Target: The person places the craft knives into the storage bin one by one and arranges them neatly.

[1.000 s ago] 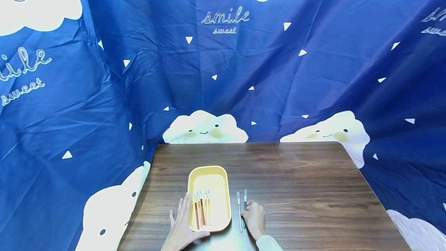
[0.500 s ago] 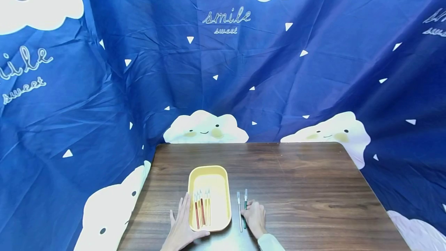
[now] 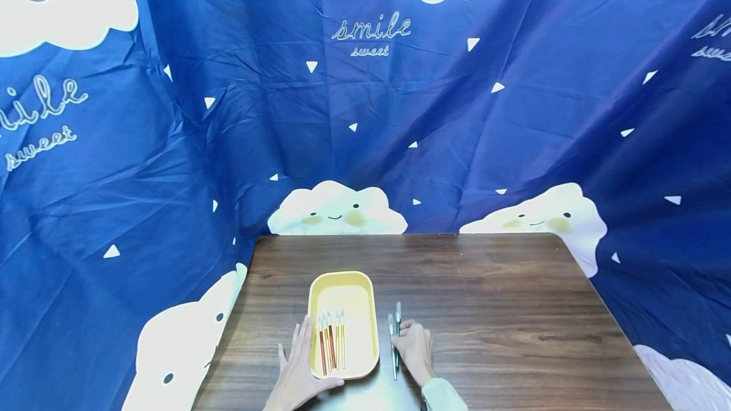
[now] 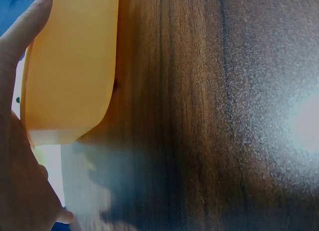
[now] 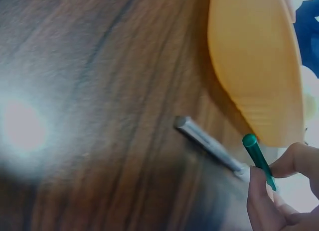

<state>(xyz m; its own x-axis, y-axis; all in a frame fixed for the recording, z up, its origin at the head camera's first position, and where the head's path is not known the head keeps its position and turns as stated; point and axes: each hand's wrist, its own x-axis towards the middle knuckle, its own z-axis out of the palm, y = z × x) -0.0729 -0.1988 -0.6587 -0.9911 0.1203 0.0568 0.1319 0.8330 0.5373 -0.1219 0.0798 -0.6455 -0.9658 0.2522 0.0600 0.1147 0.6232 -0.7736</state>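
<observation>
My right hand [image 3: 415,352] pinches a slim green craft knife [image 3: 398,311] with a clear cap, between thumb and fingers. In the right wrist view, the green end of that knife [image 5: 253,147] sticks out from the fingers. Just left of it, a silver craft knife [image 5: 212,146] with a pale cap lies on the table. My left hand [image 3: 297,366] rests against the left side and near corner of a yellow tray [image 3: 372,316], fingers straight, thumb along the near edge. Inside the tray, several red and gold craft knives [image 3: 332,351] lie side by side, caps away from me.
The brown wood-grain table [image 3: 485,309] stretches to the right of and beyond the tray. A blue curtain [image 3: 365,163] with white clouds hangs behind the table and at both sides.
My right hand has shifted slightly left and away from me with the green craft knife, which is now closer to the silver one. The left hand and the tray have stayed put.
</observation>
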